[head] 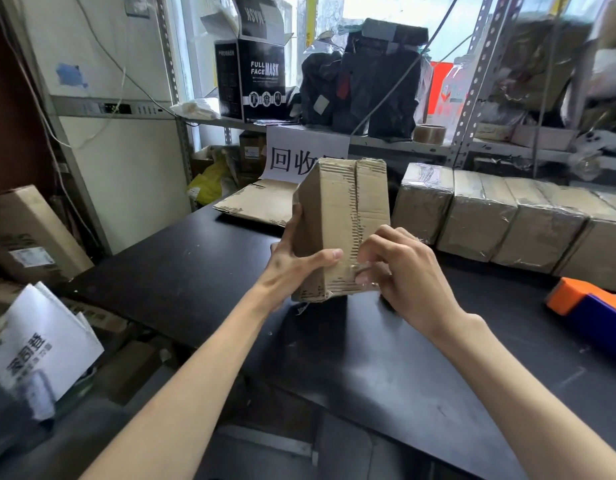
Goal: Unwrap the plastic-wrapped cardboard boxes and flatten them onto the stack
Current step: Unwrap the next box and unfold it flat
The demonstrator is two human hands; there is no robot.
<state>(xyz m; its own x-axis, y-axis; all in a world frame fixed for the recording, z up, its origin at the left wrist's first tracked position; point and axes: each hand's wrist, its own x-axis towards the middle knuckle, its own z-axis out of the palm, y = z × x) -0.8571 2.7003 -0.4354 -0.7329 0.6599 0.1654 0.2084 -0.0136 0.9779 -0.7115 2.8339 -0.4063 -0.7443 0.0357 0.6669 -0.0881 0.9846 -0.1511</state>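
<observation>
Ragged corrugated box (341, 216) gripped by left hand (296, 261), right hand (403, 271) pinching its seam, shiny plastic-wrapped boxes (507, 220) at two o'clock, flat cardboard (258, 206) at eleven.

A brown rectangular cardboard box (337, 216), its outer paper torn along the middle seam, stands upright between the left hand (292, 261) and the right hand (407, 275), both gripping its lower part. Beyond the left hand lies flattened brown cardboard (258, 206). To the right of the right hand, clear-plastic-wrapped cardboard boxes (507, 223) stand in a touching row.
</observation>
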